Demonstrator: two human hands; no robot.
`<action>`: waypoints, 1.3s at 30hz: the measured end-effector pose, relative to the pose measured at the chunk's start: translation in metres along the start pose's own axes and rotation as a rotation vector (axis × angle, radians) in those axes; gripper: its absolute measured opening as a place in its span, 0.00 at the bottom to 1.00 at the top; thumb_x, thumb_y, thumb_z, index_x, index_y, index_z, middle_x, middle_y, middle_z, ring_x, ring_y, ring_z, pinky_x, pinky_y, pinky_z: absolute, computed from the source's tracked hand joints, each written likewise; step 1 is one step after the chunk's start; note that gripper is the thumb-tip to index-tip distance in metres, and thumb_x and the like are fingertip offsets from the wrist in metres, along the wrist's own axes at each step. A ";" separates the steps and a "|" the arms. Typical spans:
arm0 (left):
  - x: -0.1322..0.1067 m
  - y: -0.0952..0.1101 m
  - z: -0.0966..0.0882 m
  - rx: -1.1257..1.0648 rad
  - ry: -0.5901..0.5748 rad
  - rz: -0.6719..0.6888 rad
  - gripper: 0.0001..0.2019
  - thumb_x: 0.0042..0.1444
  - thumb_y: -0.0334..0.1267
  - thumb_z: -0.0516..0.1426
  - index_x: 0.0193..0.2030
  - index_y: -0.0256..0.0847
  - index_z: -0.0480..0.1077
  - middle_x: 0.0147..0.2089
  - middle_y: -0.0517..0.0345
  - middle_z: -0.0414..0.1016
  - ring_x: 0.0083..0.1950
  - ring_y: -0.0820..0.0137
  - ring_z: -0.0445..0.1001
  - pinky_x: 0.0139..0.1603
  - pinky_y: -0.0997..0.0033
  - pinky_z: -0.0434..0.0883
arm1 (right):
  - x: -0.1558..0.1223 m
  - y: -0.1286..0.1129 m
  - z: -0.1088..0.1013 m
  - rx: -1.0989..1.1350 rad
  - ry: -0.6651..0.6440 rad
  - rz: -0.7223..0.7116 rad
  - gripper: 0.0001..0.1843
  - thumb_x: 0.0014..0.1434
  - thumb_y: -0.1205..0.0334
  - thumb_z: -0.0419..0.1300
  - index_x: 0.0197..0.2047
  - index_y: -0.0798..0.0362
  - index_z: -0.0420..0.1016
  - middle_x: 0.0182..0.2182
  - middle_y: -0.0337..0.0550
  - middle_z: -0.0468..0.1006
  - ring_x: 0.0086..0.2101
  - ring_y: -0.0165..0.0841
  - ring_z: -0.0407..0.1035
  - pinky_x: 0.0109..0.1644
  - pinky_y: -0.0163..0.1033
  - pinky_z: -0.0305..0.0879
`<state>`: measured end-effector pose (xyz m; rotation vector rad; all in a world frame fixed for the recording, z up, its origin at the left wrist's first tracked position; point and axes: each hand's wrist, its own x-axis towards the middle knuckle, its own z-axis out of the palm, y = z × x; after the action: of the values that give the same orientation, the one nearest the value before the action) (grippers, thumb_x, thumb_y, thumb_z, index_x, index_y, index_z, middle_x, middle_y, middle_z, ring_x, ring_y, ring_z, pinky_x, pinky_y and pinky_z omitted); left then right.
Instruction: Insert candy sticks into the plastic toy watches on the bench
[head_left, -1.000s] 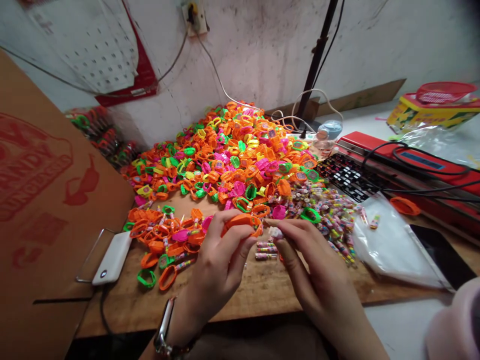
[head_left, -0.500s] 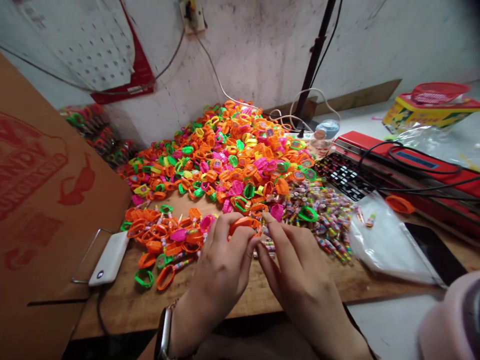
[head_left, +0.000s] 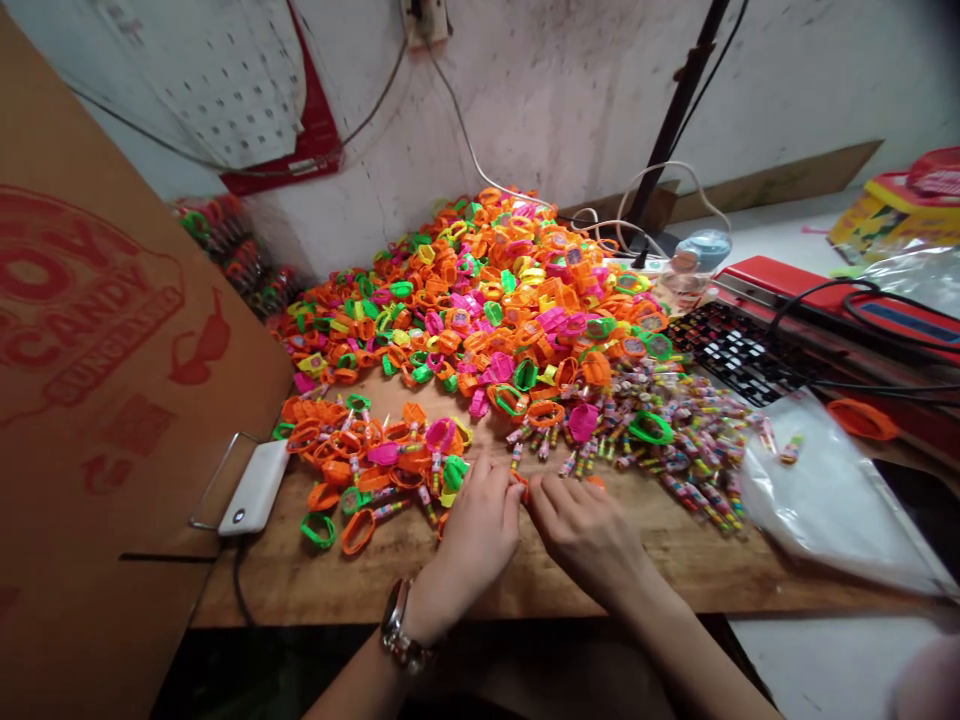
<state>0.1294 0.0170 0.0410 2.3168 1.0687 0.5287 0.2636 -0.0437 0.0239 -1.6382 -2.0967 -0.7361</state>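
My left hand (head_left: 476, 525) and my right hand (head_left: 581, 530) meet low over the wooden table (head_left: 465, 580), fingers curled together. Between the fingertips shows a sliver of an orange plastic toy ring (head_left: 523, 484), pinched by both hands. Just ahead lie small striped candy rolls (head_left: 675, 450) and a big heap of orange, pink, green and yellow toy rings (head_left: 487, 290). A smaller cluster of rings with candy rolls fitted (head_left: 360, 460) lies to the left of my left hand. A wristwatch (head_left: 397, 630) sits on my left wrist.
A brown printed cardboard box (head_left: 90, 400) stands at the left, a white power bank (head_left: 255, 488) beside it. A clear plastic bag (head_left: 832, 490) lies at the right, with a black keyboard (head_left: 735, 350), a red device (head_left: 817, 300) and cables behind.
My hands have dropped from mid-air down to the table surface and drawn closer together. The orange ring, plainly seen before, is now mostly hidden between my fingers.
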 end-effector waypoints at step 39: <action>-0.035 -0.116 -0.049 0.414 0.465 -0.454 0.35 0.53 0.58 0.58 0.65 0.42 0.61 0.70 0.37 0.49 0.70 0.36 0.45 0.64 0.31 0.50 | -0.026 -0.050 0.041 0.529 -0.121 0.321 0.31 0.58 0.65 0.53 0.64 0.60 0.53 0.50 0.57 0.68 0.49 0.45 0.62 0.52 0.50 0.62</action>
<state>0.0145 0.0681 0.0045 2.2135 2.0277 0.7339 0.2226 -0.0477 -0.0327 -1.6703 -1.8230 0.0255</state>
